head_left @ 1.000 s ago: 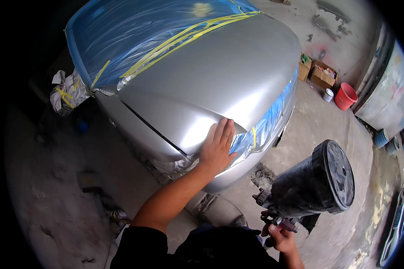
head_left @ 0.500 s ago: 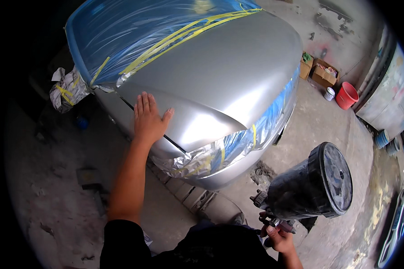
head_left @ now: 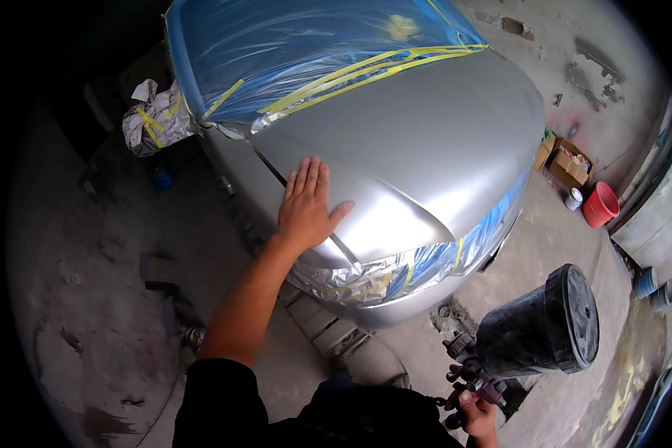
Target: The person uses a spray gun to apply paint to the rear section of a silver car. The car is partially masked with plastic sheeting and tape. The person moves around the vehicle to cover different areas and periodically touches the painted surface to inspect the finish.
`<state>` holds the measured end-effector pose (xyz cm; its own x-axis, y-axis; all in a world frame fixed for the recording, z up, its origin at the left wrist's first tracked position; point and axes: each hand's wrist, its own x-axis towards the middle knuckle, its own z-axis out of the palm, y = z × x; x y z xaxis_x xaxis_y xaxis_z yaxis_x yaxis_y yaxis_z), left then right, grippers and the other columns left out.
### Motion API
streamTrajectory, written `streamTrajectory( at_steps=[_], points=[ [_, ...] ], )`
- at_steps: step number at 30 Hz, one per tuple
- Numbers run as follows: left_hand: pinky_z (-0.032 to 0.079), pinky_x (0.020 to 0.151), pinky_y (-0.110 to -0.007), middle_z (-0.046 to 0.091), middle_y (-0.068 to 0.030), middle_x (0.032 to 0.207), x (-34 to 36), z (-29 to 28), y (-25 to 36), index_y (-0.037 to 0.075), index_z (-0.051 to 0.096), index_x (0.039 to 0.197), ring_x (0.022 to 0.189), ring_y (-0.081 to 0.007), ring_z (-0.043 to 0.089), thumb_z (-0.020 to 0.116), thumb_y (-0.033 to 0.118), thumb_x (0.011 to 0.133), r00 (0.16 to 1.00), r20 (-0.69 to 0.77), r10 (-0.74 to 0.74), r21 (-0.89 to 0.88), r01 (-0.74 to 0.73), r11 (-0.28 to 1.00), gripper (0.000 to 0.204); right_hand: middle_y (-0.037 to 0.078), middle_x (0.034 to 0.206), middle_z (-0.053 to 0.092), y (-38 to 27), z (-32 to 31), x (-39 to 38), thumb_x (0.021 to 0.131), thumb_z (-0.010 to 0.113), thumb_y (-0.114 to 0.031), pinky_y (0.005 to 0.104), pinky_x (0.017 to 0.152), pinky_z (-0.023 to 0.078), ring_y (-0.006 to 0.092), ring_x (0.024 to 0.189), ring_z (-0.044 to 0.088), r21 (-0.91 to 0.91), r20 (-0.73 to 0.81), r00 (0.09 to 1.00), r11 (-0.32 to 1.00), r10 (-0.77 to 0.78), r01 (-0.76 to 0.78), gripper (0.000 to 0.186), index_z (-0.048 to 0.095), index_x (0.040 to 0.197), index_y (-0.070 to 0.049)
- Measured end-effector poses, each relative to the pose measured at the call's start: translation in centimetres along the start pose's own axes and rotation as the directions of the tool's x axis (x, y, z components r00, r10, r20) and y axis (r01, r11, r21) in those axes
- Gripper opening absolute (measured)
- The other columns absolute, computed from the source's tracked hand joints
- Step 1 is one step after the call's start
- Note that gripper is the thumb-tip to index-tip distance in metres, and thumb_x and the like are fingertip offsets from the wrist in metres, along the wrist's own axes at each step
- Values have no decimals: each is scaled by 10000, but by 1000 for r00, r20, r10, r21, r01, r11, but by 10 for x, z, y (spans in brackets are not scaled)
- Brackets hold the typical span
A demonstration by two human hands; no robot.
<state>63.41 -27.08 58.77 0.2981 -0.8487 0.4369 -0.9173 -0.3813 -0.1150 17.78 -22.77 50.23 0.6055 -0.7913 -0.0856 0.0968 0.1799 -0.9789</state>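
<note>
**A:** Where does the work sit right now?

**B:** On the silver hood (head_left: 425,149) of the car, front corner, just above the foil-wrapped headlight (head_left: 366,276). The left hand (head_left: 306,205) lies flat on the panel beside the seam between hood and fender, fingers extended and close together, thumb splayed out to the side. It pinches nothing.

**A:** And the other hand?

**B:** The right hand (head_left: 474,414) is low at the bottom edge, curled around the grip of a spray gun (head_left: 530,328) with a big black cup on top. The gun is held well apart from the car, nozzle off the panel.

**A:** So which step is this?

**B:** I'd judge it a touch check of the surface, feeling the finish rather than spraying.

**A:** What does the next move call for?

**B:** Probably a light, flat palm, and the hand lifted clear before the gun comes near.

**A:** What's around?

**B:** Blue plastic sheeting (head_left: 299,52) covers the windshield, edged with yellow masking tape (head_left: 366,71). A side mirror is wrapped in paper (head_left: 153,119). On the concrete floor (head_left: 89,313) to the right stand a cardboard box (head_left: 567,164), a small can (head_left: 573,198) and a red bucket (head_left: 601,204).
</note>
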Motion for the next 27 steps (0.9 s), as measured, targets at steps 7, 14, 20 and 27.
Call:
streamTrajectory(
  at_steps=[7, 14, 20, 27],
  points=[
    [73, 1159, -444, 115, -225, 1535, 55, 0, -101, -58, 176, 1449, 1438, -337, 63, 351, 642, 901, 962, 87, -259, 3, 260, 966, 906, 197, 1142, 575, -5, 35, -4, 920, 601, -235, 286, 599, 514, 168, 687, 621, 59, -58, 997, 996, -59, 63, 412, 487, 1176, 68],
    [74, 1163, -436, 180, -280, 1498, 8, 4, -11, -100, 240, 1413, 1424, -369, 109, 442, 630, 867, 968, 52, 247, -123, -239, 963, 934, 200, 1125, 580, 0, 111, 0, 903, 623, -224, 289, 581, 515, 174, 667, 616, 24, -189, 978, 995, -90, 96, 439, 474, 1199, 64],
    [85, 1166, -413, 191, -242, 1508, 15, -4, -79, -82, 235, 1422, 1425, -331, 136, 381, 615, 905, 946, 24, 322, -181, -313, 932, 880, 192, 1122, 588, 12, 189, -5, 896, 630, -224, 301, 583, 511, 183, 676, 618, 35, -245, 967, 996, -72, 83, 449, 468, 1217, 45],
    [52, 1162, -432, 159, -267, 1510, 34, 5, -162, -99, 202, 1426, 1433, -353, 83, 361, 618, 908, 999, -45, 8, -107, -13, 994, 899, 148, 1067, 621, 39, 236, -36, 900, 626, -201, 291, 645, 503, 164, 733, 622, -19, -296, 955, 1000, -13, 8, 393, 509, 1187, 40]
  ],
)
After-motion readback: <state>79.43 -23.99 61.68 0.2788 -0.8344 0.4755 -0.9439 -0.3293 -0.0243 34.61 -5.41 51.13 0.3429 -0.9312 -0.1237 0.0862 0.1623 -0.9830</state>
